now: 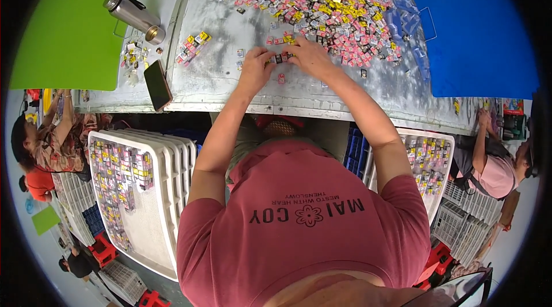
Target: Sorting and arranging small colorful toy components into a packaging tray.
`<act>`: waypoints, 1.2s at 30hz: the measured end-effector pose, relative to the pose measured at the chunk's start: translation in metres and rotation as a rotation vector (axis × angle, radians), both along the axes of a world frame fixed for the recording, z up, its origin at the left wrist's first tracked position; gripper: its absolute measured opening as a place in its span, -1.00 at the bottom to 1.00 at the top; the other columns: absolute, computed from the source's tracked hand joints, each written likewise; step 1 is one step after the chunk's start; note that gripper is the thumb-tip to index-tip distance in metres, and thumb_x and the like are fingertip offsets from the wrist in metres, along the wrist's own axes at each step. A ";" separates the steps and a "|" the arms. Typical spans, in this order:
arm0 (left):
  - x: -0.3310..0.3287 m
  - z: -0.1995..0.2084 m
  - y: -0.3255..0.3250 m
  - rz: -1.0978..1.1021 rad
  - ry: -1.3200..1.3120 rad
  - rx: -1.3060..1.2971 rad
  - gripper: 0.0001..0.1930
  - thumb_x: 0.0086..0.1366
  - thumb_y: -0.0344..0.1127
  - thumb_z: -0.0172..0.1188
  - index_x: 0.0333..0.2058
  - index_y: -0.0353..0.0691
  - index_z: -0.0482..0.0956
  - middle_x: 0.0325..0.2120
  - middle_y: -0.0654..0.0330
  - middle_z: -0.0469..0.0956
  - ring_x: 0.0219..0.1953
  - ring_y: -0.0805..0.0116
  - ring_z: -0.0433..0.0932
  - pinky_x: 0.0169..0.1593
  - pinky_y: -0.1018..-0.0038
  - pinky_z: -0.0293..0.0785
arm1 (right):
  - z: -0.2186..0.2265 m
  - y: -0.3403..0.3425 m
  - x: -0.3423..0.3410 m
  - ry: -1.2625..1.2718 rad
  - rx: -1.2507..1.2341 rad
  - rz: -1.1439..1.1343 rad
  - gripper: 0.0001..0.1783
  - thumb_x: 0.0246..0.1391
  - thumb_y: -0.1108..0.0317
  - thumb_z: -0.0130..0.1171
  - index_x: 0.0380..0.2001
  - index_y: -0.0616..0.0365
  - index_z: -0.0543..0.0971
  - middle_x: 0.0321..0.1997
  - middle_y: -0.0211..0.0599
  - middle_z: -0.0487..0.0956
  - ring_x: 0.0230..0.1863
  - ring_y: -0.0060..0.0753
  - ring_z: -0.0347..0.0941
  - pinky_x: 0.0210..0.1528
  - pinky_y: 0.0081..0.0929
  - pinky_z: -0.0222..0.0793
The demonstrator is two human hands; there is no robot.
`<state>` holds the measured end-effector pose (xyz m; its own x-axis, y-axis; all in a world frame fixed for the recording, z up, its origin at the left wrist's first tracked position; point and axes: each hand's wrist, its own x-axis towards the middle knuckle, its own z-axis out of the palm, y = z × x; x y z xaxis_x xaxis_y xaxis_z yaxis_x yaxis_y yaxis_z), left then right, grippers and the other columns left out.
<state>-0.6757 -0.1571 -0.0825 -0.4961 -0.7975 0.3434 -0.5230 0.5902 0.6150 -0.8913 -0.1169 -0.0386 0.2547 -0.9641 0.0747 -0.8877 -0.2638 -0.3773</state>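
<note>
My left hand [256, 70] and my right hand [313, 60] meet over the metal table near its front edge. Between their fingertips is a short row of small blocks [280, 58], black, white and pink, pinched at both ends. Just beyond it lies another short row of pink and yellow blocks [280, 39], close to my right fingers. A single pink block [282, 79] lies on the near side of my hands. Next to my left hand are a few pale blocks [240, 58]. The fingertips partly cover the held row's ends.
A large heap of loose blocks [339, 8] spreads beyond my hands. At left are a stacked group of blocks [194, 47], a phone [157, 85] and a steel flask [135, 15]. Green [75, 31] and blue [477, 31] panels flank the table. White trays [155, 226] stand beside me; people work either side.
</note>
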 end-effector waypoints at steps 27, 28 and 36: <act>-0.076 0.012 0.103 -0.287 0.058 0.018 -0.81 0.16 -0.45 0.32 -0.23 -0.29 0.61 -0.20 0.01 0.57 -0.08 -0.07 0.50 0.02 0.09 0.44 | 0.023 0.140 -0.076 -0.108 0.029 -0.119 -0.60 0.08 0.30 0.37 0.01 0.05 0.61 -0.07 -0.16 0.52 -0.04 0.06 0.51 0.00 -0.12 0.46; -0.077 0.013 0.103 -0.291 0.065 0.009 -0.82 0.16 -0.45 0.32 -0.25 -0.29 0.61 -0.21 0.02 0.56 -0.09 -0.06 0.50 0.02 0.09 0.43 | 0.025 0.140 -0.078 -0.132 0.040 -0.122 -0.59 0.08 0.32 0.37 0.02 0.06 0.59 -0.06 -0.15 0.51 -0.02 0.07 0.51 0.01 -0.12 0.45; -0.079 0.016 0.101 -0.247 0.050 -0.008 -0.78 0.12 -0.40 0.38 -0.24 -0.28 0.67 -0.17 0.06 0.55 -0.08 -0.05 0.48 0.03 0.14 0.43 | 0.018 0.137 -0.086 -0.197 0.074 -0.142 -0.65 0.07 0.38 0.37 -0.04 0.11 0.63 -0.05 -0.15 0.50 -0.02 0.04 0.51 0.04 -0.15 0.46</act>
<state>-0.7549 -0.0562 -0.0666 -0.6581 -0.6512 0.3780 -0.3313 0.7013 0.6312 -0.9775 0.0201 -0.0206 0.1037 -0.9939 0.0375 -0.8212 -0.1068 -0.5605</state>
